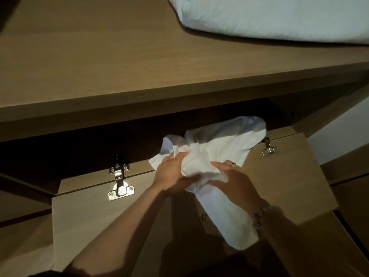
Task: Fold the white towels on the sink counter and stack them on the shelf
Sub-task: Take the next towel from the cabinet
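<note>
Gripping a crumpled white towel with both hands in the middle of the frame. Clutching its left side with the left hand, with curled fingers pressing into the cloth from above and the thumb below. Grasping its right side with the right hand, just beside the left one, with cloth bunching between them. Wearing a ring on one finger of the right hand and a beaded bracelet on the right wrist, toward the lower right.

Holding the towel in front of a dark cabinet opening, with the upper end of the cloth reaching into the dark space at centre right and the lower end hanging down beside the right forearm, toward the lower right of the frame.

Reaching over an open wooden door panel, tilting out below the opening and joining the cabinet by a metal hinge at centre left and a second hinge at centre right.

Looking also at a wide wooden shelf crossing the upper half of the frame and carrying a folded white towel in the upper right corner, partly cut by the frame edge and well apart from the crumpled one.
</note>
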